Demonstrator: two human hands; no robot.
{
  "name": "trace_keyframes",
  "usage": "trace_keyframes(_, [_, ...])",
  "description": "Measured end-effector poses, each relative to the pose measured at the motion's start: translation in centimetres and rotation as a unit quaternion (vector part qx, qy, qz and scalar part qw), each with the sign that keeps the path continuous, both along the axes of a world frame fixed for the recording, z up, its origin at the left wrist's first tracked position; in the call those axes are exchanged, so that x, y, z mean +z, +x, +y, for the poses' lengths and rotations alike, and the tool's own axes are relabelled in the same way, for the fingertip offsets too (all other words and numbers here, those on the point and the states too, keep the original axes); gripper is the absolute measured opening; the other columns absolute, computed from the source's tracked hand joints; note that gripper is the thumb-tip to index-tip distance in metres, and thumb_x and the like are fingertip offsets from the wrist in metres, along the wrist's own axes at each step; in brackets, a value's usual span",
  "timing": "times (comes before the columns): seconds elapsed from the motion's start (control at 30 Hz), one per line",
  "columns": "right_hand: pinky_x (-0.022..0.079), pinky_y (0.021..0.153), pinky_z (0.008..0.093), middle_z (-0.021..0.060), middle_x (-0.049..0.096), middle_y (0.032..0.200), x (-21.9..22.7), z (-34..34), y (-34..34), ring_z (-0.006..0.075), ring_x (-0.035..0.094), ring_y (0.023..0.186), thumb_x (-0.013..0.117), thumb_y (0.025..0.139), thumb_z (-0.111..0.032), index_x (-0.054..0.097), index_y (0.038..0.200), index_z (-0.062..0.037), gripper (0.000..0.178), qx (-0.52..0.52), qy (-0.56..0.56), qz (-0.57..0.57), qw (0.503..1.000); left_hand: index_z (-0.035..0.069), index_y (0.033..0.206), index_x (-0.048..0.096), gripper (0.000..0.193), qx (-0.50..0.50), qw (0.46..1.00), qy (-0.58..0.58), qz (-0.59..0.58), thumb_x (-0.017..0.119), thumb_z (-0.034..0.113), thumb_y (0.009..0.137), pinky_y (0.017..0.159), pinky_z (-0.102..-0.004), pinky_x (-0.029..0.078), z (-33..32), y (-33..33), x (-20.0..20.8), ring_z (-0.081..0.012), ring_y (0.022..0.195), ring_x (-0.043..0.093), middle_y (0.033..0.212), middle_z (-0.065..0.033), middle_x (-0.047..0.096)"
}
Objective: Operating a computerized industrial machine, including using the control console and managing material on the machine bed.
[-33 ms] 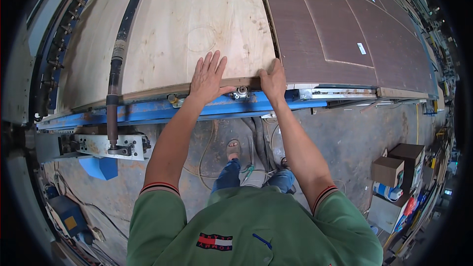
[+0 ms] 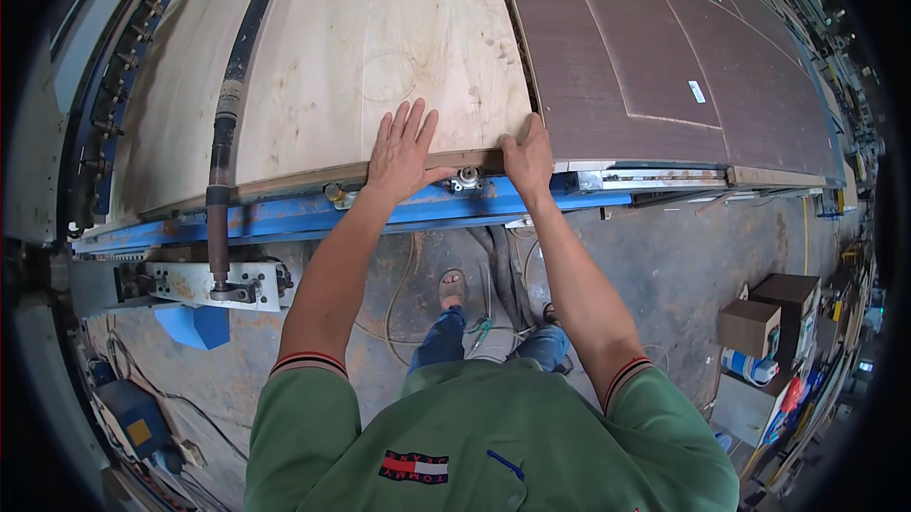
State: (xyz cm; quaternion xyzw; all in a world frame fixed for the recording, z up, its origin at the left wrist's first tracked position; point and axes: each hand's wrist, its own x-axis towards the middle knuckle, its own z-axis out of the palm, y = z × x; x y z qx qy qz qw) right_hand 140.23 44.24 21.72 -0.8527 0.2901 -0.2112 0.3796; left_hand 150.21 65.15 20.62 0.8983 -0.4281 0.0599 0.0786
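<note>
A wide pale wooden panel (image 2: pixel 380 28) lies flat in front of me. My left hand (image 2: pixel 400 156) rests on its near edge, fingers spread forward over the surface and the thumb stretched sideways. At the panel's near right corner, my right hand (image 2: pixel 529 159) is closed round the edge, its curled fingers partly hidden. Just right of that corner, across a narrow dark gap, lies a dark brown panel (image 2: pixel 588 66) with grooved lines. Between my hands, a small round metal fitting (image 2: pixel 466 177) sits below the pale panel's edge.
A blue beam (image 2: pixel 294 216) runs under the panels' near side. At left, a dark bar (image 2: pixel 224 123) crosses the pale panel down to a metal bracket (image 2: pixel 204 282). Hoses (image 2: pixel 503 270) lie on the floor by my feet. Boxes (image 2: pixel 750 327) stand at right.
</note>
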Motion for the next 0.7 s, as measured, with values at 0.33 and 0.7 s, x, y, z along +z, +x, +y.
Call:
trace_keyframes(0.33, [0.045, 0.106, 0.0502, 0.0325, 0.06, 0.131, -1.5, -0.9, -0.1, 0.0478, 0.056, 0.124, 0.065, 0.085, -0.017, 0.049, 0.136, 0.0088, 0.06, -0.01, -0.003, 0.007, 1.0, 0.006, 0.158, 0.035, 0.106, 0.004, 1.0, 0.027, 0.006, 0.073, 0.067, 0.081, 0.125, -0.0563, 0.02, -0.2, -0.3, -0.1, -0.0395, 0.155, 0.023, 0.167, -0.0204, 0.026])
trace_keyframes(0.7, [0.049, 0.098, 0.0494, 0.0292, 0.063, 0.122, 2.4, -3.9, -5.8, 0.0478, 0.061, 0.112, 0.071, 0.088, -0.022, 0.06, 0.125, 0.0018, 0.046, 0.148, -0.003, 0.041, 0.988, 0.006, 0.16, 0.032, 0.107, -0.004, 1.0, -0.001, -0.008, 0.074, 0.064, 0.08, 0.125, -0.0553, 0.019, -0.4, -0.8, 0.4, -0.0397, 0.155, 0.024, 0.168, -0.0192, 0.026])
